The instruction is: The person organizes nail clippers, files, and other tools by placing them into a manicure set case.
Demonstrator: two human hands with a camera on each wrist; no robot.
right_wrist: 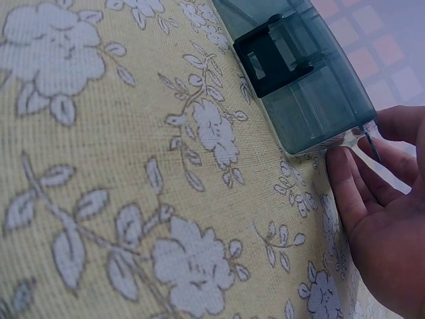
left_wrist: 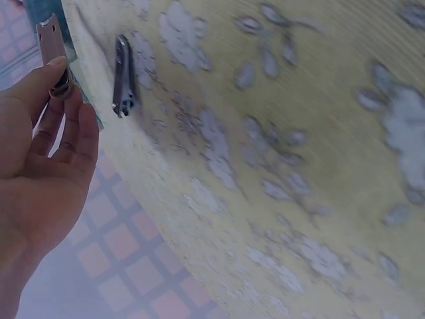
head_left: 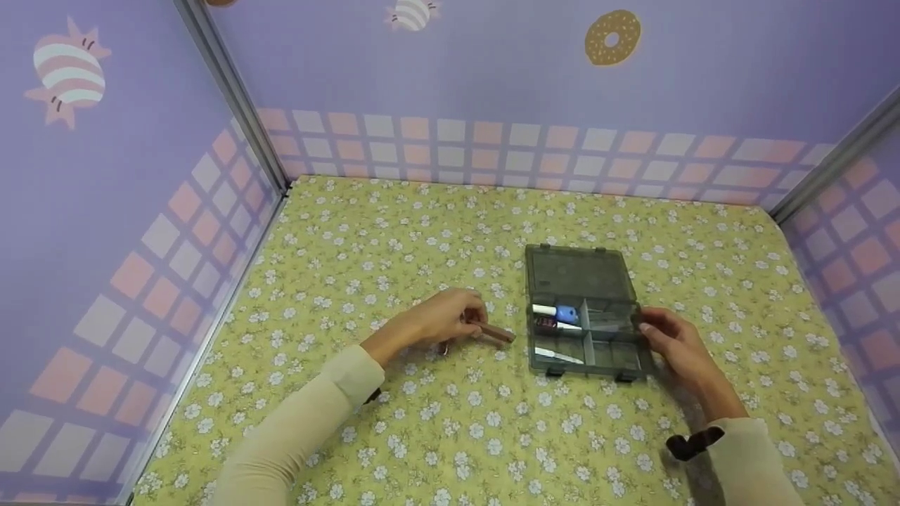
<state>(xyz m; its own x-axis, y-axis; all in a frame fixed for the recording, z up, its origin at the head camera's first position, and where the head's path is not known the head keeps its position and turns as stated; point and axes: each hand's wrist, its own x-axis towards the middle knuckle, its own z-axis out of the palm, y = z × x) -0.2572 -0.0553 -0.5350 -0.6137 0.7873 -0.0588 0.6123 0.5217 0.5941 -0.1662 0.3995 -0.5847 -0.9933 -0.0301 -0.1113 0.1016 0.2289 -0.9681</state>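
My left hand (head_left: 450, 316) pinches a slim pinkish-brown flat piece (head_left: 496, 332) between thumb and fingers, left of the box. In the left wrist view this piece (left_wrist: 52, 41) has small holes at its far end and a shiny, rounded near end; its exact kind is unclear. Below that hand a silver nail clipper (left_wrist: 123, 76) lies on the cloth. A smoky translucent compartment box (head_left: 589, 337) lies with its lid (head_left: 580, 273) swung back. My right hand (head_left: 678, 351) grips the box's right side, its fingers at the corner (right_wrist: 362, 126).
In the box's left compartments lie a blue bottle (head_left: 566, 313), a dark red bottle (head_left: 545, 322), both beside white parts, and a slim white item (head_left: 559, 355). Flowered cloth (head_left: 394, 246) covers the table. Purple panels (head_left: 457, 77) enclose the back and sides.
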